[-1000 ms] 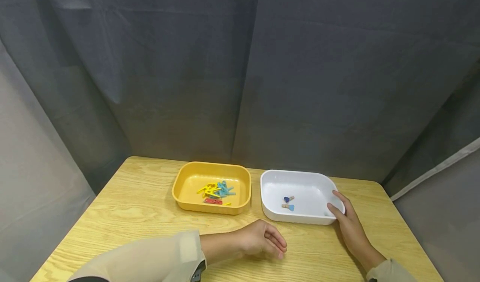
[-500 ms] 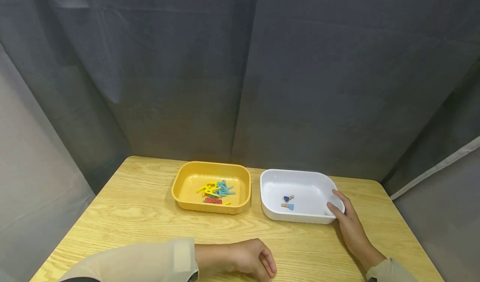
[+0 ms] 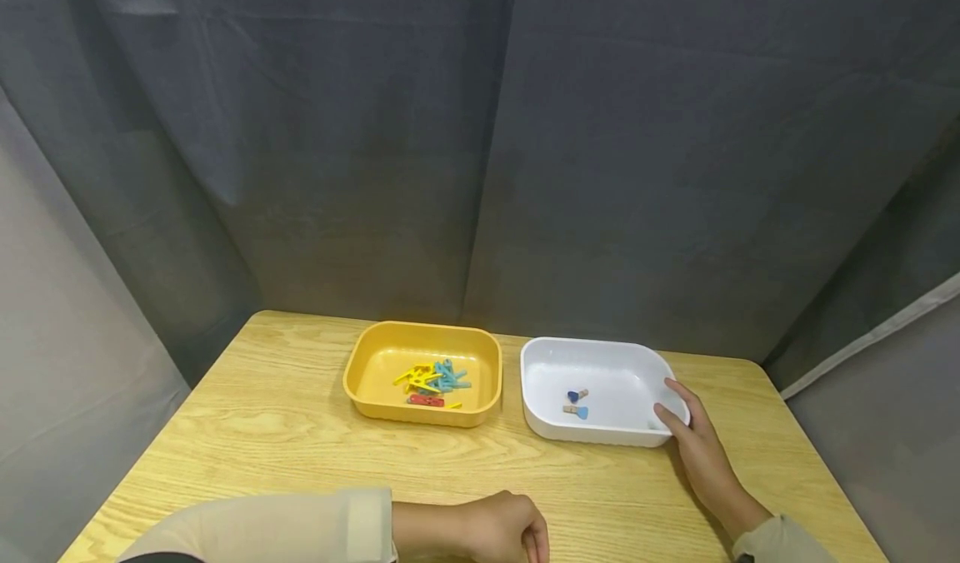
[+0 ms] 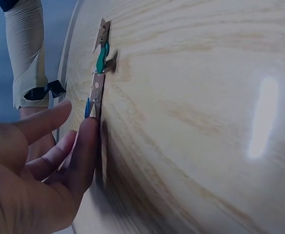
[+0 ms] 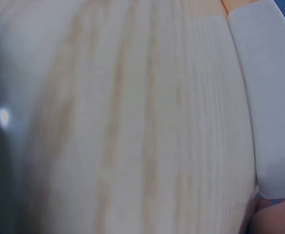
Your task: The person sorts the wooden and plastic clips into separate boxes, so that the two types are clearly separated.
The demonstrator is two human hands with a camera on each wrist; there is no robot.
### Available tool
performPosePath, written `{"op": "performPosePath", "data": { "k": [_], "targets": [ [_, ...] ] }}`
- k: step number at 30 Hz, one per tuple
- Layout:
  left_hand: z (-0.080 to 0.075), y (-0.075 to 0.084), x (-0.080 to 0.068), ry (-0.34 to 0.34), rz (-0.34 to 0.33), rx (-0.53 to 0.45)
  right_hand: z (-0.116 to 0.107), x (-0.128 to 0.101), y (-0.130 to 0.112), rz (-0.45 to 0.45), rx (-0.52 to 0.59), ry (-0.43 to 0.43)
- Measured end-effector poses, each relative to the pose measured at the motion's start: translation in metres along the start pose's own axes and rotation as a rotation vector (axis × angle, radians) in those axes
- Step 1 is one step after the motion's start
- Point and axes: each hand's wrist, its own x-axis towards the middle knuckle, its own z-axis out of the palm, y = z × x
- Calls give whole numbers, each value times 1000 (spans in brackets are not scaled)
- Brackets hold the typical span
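Observation:
My left hand (image 3: 513, 534) rests on the wooden table (image 3: 285, 455) at its near edge, fingers loosely curled and holding nothing I can see. In the left wrist view the left hand (image 4: 59, 146) has relaxed, parted fingers. Small wood-coloured pieces with teal and blue (image 4: 97, 73) show just past the index fingertip, and no finger closes round them. My right hand (image 3: 693, 442) grips the near right corner of the white tray (image 3: 600, 345), thumb over the rim. Two small blue-tipped clips (image 3: 576, 405) lie inside. The white tray (image 5: 274, 97) fills the right side of the right wrist view.
A yellow tray (image 3: 360, 363) stands left of the white one and holds several yellow, blue and red clips (image 3: 431, 381). Dark curtains hang close behind the table and at both sides. Bare wood lies between the trays and my left hand.
My left hand has drawn back toward me to the table's near edge, and its fingers have curled in. The right hand and both trays have stayed put.

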Motion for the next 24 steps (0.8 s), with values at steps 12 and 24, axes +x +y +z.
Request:
{"op": "performPosePath", "data": {
  "k": [12,24],
  "targets": [
    [2,-7,-2,7,82,138,0,0,0,-13,-20,-2],
    [-4,-11,1,-29,-20,-154,0,-2,0,-25,-17,5]
  ]
}}
